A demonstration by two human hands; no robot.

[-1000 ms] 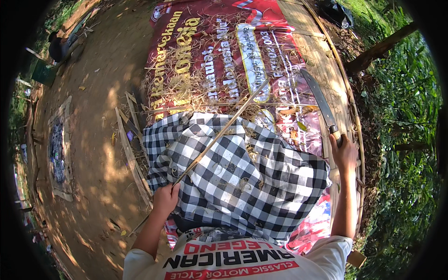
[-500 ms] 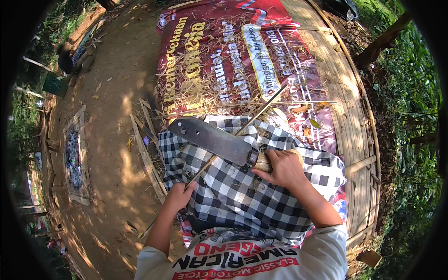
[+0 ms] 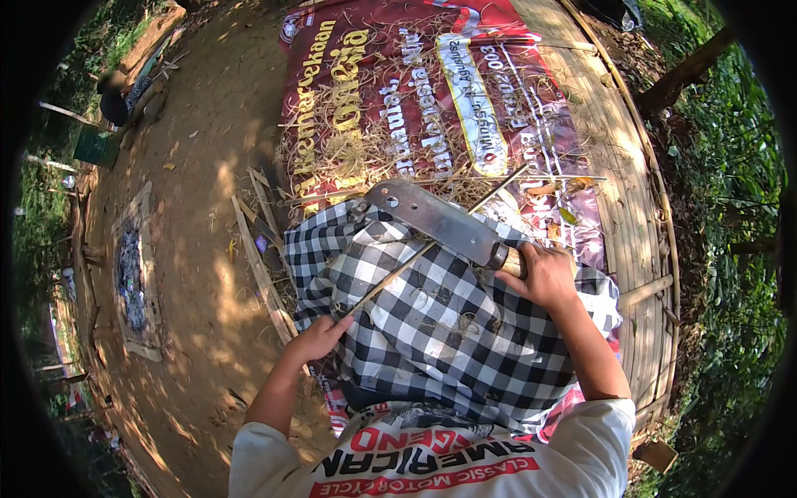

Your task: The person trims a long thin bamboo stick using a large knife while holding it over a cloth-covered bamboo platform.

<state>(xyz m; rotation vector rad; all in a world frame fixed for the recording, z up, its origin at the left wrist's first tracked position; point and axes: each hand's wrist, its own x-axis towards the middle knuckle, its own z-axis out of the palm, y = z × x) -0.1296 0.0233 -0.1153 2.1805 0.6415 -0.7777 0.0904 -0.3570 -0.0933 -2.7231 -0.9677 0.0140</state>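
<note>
My right hand point(image 3: 546, 274) is closed round the wooden handle of a broad cleaver-like machete point(image 3: 444, 226). Its dark, wide blade has holes near the blunt end and points up and left. Under the blade a thin bamboo strip point(image 3: 397, 274) runs slantwise, its far tip beyond the blade. My left hand point(image 3: 322, 336) pinches the strip's near end. Both lie over a black-and-white checkered cloth point(image 3: 415, 332) spread across my lap. The blade hides the strip where they cross.
A red printed banner point(image 3: 398, 100) littered with thin shavings covers a bamboo platform point(image 3: 635, 241). Split bamboo pieces point(image 3: 264, 266) lie at its left edge. On the dirt ground stands a framed patch point(image 3: 133, 274). Far left, a person point(image 3: 124, 100) crouches near a green box point(image 3: 95, 145).
The machete and my right hand have moved up and to the right along the bamboo strip. My left hand stays nearly in place, still on the strip.
</note>
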